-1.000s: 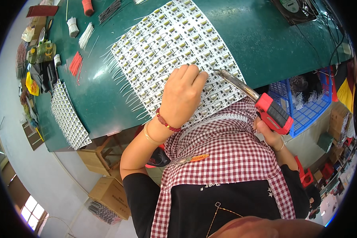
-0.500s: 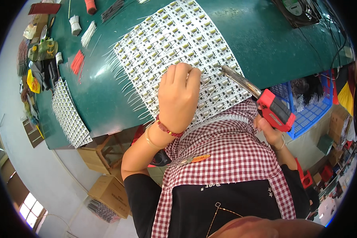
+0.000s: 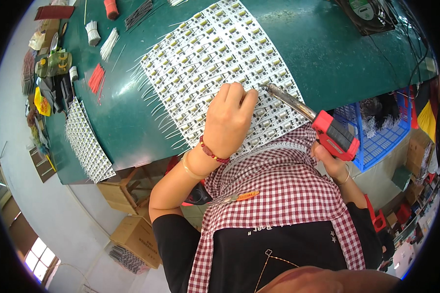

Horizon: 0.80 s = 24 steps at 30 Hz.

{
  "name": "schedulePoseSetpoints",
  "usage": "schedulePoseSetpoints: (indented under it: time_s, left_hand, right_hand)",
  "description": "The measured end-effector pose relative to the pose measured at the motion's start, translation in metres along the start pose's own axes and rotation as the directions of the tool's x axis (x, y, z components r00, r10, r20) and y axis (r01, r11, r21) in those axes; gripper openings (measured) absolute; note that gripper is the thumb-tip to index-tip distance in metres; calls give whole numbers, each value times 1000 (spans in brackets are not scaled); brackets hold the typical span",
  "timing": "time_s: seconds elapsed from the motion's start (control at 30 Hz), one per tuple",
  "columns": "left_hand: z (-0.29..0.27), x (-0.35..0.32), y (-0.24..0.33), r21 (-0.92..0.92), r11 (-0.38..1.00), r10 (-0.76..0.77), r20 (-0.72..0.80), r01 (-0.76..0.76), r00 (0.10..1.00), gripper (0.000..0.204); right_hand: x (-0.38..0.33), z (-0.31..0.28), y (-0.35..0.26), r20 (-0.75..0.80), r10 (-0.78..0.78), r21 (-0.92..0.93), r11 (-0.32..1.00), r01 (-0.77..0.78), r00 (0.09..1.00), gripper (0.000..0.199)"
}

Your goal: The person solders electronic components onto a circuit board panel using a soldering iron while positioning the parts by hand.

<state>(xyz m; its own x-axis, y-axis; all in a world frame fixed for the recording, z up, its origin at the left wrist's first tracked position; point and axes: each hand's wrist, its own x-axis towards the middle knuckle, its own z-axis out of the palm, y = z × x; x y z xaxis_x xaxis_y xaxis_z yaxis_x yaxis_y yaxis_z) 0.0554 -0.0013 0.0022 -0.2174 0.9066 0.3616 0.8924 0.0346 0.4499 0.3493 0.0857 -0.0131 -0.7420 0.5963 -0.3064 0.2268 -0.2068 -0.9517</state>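
Note:
A large panel of small white circuit boards [image 3: 200,75] lies on the green table in front of me. Rows of yellowish and silver components cover it, and thin white wires stick out past its left edge. Over the panel's lower middle is my left hand [image 3: 231,116], its fingertips pinched together; whatever they hold is hidden. My right hand [image 3: 329,160] grips a red and black soldering gun [image 3: 333,134] from below. The gun's metal barrel slants up and left over the panel, its tip close to the left fingertips and at one of the boards.
Another stack of board panels [image 3: 85,141] is at the table's left edge. Bundles of red wires [image 3: 96,78] and white wires [image 3: 109,44] lie on the green table [image 3: 124,122]. A black fan [image 3: 366,14] stands far right. A blue crate [image 3: 384,141] sits below the table's right side.
My left hand has moved a little to the right and down across the panel. The soldering gun has shifted slightly left, so its tip meets a different spot nearer the fingers.

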Motion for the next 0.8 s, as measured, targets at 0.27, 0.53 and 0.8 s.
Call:
schedulePoseSetpoints:
  time_s: [0.27, 0.53, 0.8]
  left_hand:
    - [2, 2, 1, 23, 1000, -7, 10, 7, 1000, 25]
    - [2, 2, 2, 23, 1000, -5, 15, 5, 1000, 25]
    - [1, 3, 4, 49, 999, -11, 25, 10, 1000, 23]
  right_hand:
    - [4, -8, 1, 9, -45, -236, 971, 45, 999, 30]
    - [-7, -9, 7, -58, 62, -57, 996, -65, 996, 31]
    - [-3, -7, 3, -18, -10, -127, 992, 8, 1000, 33]
